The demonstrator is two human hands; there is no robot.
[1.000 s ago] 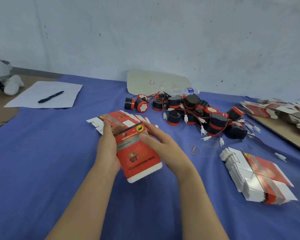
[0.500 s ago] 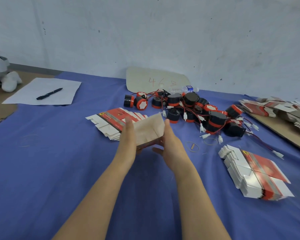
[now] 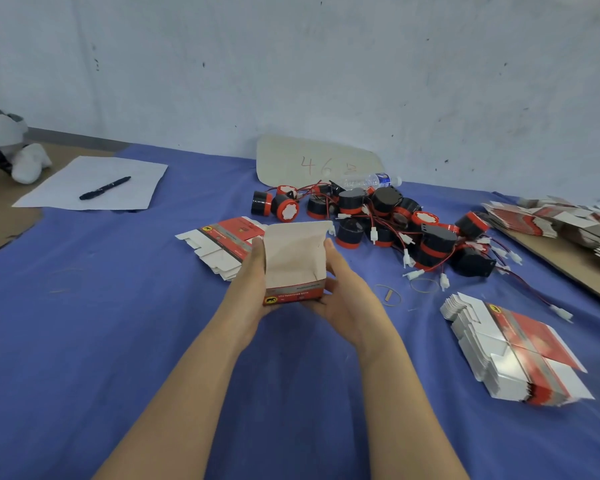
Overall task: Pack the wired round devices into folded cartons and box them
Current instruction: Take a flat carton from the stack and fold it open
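A red and white carton (image 3: 293, 261) is held upright above the blue cloth, its open top facing me and its brown inside showing. My left hand (image 3: 248, 282) grips its left side and my right hand (image 3: 343, 292) cups its right side and bottom. Behind it lies a pile of black and red round devices (image 3: 388, 223) with red wires and white plugs. A stack of flat cartons (image 3: 222, 244) lies just behind my left hand, and a second stack of flat cartons (image 3: 513, 348) lies at the right.
A white sheet with a black pen (image 3: 104, 188) lies far left. A cardboard sign (image 3: 316, 164) and a plastic bottle (image 3: 371, 181) stand by the wall. More flat cartons (image 3: 561, 220) lie on a board at the right edge. Rubber bands (image 3: 388, 294) lie on the cloth.
The flat carton has been squared up into an open box and turned so its open end faces me. Both hands moved from its face to its sides.
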